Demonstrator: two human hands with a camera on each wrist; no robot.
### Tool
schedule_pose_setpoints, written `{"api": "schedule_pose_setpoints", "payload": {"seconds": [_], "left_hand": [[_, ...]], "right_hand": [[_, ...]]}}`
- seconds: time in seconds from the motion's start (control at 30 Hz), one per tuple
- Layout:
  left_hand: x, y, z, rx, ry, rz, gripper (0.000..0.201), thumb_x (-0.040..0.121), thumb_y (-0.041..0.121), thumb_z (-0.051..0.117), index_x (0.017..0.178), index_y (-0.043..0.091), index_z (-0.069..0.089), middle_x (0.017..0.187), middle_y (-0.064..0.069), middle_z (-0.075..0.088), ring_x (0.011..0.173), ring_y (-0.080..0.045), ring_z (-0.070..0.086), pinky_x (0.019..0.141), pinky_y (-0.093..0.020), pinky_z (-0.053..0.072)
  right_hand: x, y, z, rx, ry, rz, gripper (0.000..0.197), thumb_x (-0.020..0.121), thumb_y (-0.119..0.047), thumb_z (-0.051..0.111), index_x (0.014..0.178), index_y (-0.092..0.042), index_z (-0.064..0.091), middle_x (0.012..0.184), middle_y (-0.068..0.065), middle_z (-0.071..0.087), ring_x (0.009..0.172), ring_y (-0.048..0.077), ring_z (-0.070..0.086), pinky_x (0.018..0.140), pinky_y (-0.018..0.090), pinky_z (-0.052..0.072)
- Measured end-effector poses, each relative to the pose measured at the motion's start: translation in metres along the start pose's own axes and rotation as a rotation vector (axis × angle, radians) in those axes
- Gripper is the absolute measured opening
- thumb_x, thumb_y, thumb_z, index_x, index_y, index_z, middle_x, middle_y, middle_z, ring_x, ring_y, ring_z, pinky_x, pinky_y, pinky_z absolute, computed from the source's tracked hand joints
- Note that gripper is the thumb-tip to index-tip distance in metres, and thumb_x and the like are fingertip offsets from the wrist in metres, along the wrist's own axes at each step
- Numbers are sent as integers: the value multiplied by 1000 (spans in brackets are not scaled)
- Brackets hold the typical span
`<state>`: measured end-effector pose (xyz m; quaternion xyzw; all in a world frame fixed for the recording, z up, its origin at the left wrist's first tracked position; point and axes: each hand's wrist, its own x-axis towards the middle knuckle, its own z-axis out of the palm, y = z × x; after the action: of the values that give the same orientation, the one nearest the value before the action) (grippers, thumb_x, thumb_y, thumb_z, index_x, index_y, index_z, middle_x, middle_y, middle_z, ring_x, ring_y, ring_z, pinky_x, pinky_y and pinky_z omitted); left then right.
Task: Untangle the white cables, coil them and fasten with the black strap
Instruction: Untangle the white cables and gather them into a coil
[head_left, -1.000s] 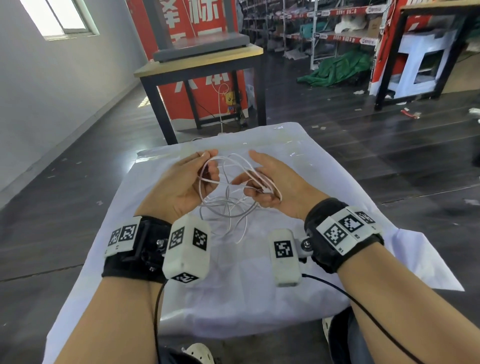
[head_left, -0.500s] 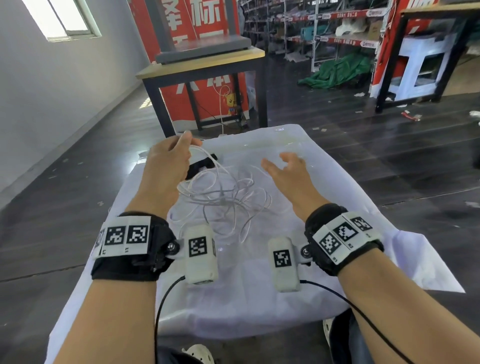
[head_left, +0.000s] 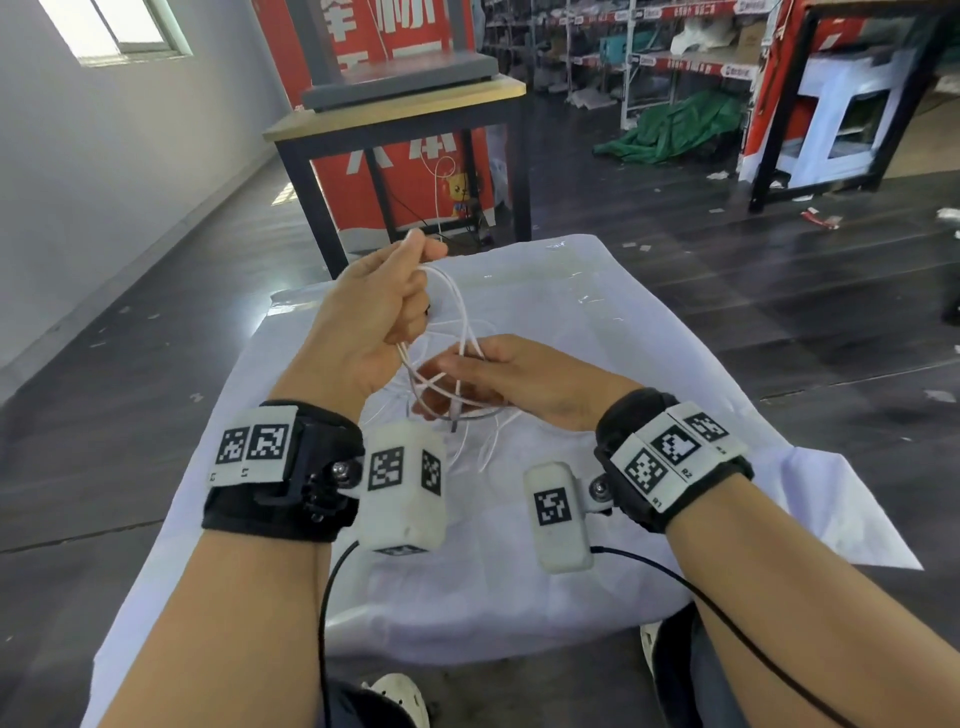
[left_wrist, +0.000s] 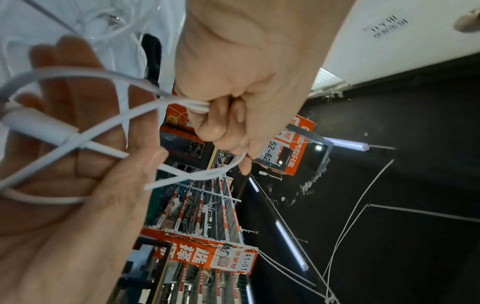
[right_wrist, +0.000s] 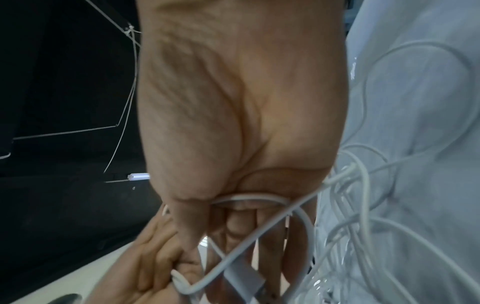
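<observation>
Left hand (head_left: 371, 322) grip clamped on thin white cables (head_left: 457, 332), lifting; right hand (head_left: 498, 376) fingers loosely curled through loops. Light, limp, slippery — best taken near stiff plug (left_wrist: 39, 128).

Left hand (head_left: 371, 317) now raised above the bench (head_left: 649, 338), fist closed on strands of the white cables (head_left: 457, 312), no longer reaching flat toward the far edge. Right hand (head_left: 498, 379), half a second ago open and empty, now under the loops, fingers among them. Part of the tangle lifted off the cloth.
</observation>
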<state>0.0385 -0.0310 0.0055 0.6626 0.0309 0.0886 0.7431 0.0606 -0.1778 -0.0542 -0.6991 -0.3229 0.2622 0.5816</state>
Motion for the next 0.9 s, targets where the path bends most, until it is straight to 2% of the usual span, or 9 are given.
{"api": "schedule_pose_setpoints", "payload": {"seconds": [0.13,0.2,0.27,0.43,0.47,0.53,0.6,0.77,0.9], "left_hand": [[3,1,-6,-190,95,-28,23,100,26,49,91,10,64,51,7,33,37,-3,21,36,-16,17],[3,-2,-7,-229,138,-43,24,100,24,47,91,9,63,49,6,35,37,-4,22,36,-16,17],[3,-4,-6,-242,159,-58,25,102,22,44,89,8,61,49,5,35,36,-4,22,36,-16,17],[3,-5,-5,-204,153,-62,28,103,23,42,90,8,61,55,2,42,40,-5,31,37,-15,26],[2,-5,-6,-167,140,-62,29,102,26,42,94,7,62,59,1,50,44,-7,42,41,-15,36],[2,-5,-8,-28,127,-97,37,100,39,42,110,10,61,83,-6,69,71,-15,67,69,-24,56],[3,-10,-13,171,131,-140,42,99,49,39,119,16,57,108,-7,69,99,-19,66,93,-32,51],[-5,-24,4,206,-205,-204,36,102,34,38,117,10,61,111,-11,71,105,-19,67,100,-33,47],[-15,-32,21,221,-448,-230,57,98,56,19,115,19,60,106,-10,73,106,-14,67,99,-24,46]], "right_hand": [[-2,-5,3,81,-62,31,41,103,-33,36,120,-6,62,97,5,68,91,17,67,93,24,49],[-3,-9,5,86,-101,52,37,103,-33,36,111,-13,66,81,-1,53,74,13,60,79,22,53],[-5,-11,8,72,-128,67,31,103,-28,38,99,-17,67,74,-3,44,62,10,48,65,19,47],[-3,-7,6,207,-171,83,27,103,-17,37,90,-9,60,70,0,57,59,12,53,68,23,47],[-3,-7,5,281,-155,82,28,103,-17,36,88,-8,58,65,1,57,59,13,55,76,28,49],[-3,-7,1,497,-78,64,28,103,-17,35,86,-7,54,60,1,56,59,15,58,91,40,50],[0,-7,-6,764,46,23,28,103,-17,35,85,-8,54,65,4,59,66,18,64,92,44,52],[7,-8,-15,1181,351,-137,27,103,-17,36,84,-7,52,70,8,66,75,22,72,77,35,60],[7,-7,-22,1316,575,-286,13,101,-10,43,92,-5,50,73,13,65,76,27,72,75,38,60]]}}
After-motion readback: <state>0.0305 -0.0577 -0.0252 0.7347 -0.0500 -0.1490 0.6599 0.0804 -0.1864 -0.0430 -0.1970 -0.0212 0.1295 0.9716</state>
